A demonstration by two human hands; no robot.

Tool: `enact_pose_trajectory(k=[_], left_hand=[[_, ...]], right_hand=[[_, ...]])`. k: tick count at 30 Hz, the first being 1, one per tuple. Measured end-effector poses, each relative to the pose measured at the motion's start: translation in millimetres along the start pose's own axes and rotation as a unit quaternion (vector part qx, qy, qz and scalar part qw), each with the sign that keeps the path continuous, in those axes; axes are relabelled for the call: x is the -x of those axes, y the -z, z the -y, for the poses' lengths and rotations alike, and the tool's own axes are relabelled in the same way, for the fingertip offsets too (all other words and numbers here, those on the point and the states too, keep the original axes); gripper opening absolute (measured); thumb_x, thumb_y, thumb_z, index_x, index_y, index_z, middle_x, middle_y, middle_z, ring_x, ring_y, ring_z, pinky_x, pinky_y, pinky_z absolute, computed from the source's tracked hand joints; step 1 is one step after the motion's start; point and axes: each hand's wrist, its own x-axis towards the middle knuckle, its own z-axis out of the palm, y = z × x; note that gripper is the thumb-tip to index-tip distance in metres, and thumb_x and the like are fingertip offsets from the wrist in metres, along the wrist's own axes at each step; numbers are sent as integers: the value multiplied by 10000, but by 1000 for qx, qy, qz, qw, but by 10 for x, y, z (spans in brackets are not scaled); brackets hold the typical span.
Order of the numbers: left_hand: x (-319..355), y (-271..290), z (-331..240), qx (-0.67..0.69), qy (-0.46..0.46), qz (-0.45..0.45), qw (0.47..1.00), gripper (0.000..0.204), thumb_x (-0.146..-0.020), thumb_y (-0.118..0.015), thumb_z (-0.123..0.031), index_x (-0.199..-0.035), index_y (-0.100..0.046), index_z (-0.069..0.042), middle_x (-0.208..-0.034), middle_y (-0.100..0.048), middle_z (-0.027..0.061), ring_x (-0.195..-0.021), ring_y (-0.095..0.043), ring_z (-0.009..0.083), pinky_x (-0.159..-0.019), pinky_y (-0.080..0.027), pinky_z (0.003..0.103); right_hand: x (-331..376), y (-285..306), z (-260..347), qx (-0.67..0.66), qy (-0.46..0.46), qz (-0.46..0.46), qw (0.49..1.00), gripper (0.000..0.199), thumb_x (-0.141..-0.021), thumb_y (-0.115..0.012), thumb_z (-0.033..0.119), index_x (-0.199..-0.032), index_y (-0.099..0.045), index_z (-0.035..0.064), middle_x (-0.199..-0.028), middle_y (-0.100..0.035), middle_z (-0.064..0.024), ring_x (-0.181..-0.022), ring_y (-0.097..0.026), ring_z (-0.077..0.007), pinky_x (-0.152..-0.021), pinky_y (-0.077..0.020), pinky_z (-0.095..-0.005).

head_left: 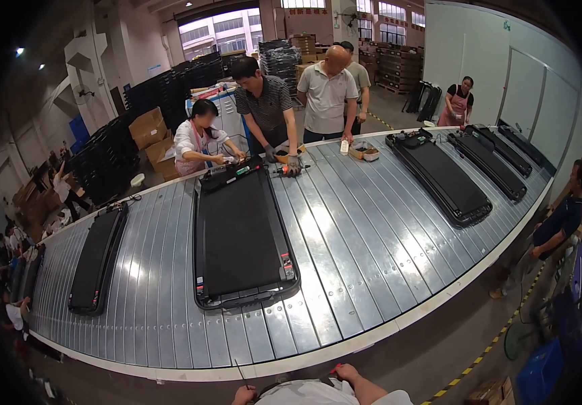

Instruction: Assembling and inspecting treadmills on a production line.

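At the bottom edge, just off the near side of the conveyor table, my left hand [244, 395] is closed, and a thin dark rod [240, 372] sticks up from it. My right hand [348, 373] is closed around a small red object [335, 368]; its kind is too small to make out. Neither hand touches a machine. Nearest to them lies a flat black walking-pad treadmill [240, 229] on the metal slats, its near end toward me.
The slatted metal conveyor [345, 270] curves across, carrying other treadmills [98, 260] [438, 177]. Across it, a person in white [196, 138] and a person in a striped shirt [264, 101] work at the treadmill's far end. Small parts boxes [364, 152] sit there. Someone [561, 216] stands right.
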Motion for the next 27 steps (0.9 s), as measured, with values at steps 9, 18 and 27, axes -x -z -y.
enact_pose_trajectory(k=[9,18,27], left_hand=[[496,-154,-157,64,57,-32,996,322,-786,-562,-283,-917,-671,-10,-846,-653,222,-861,-629,342,-727,-475,398],[758,-377,-193,-56,1,-198,979,309,-790,-579,-314,-879,-678,-35,-841,-655,201,-882,-607,381,-758,-473,411],[496,672,-932,-77,-3,-174,982,355,-787,-510,-252,-1073,-626,-75,-921,-667,144,-871,-633,320,-755,-511,414]], right_hand=[[57,-33,-143,-17,5,15,1000,315,-835,-453,341,-839,-698,143,-796,-681,-67,-774,-649,-230,-710,-493,-367],[-48,-51,-674,-102,-71,56,991,341,-834,-463,326,-723,-683,90,-641,-650,-74,-539,-615,-195,-526,-480,-334],[31,-243,-1056,-211,-139,-9,968,345,-813,-460,300,-631,-652,79,-593,-623,-89,-511,-609,-197,-488,-467,-347]])
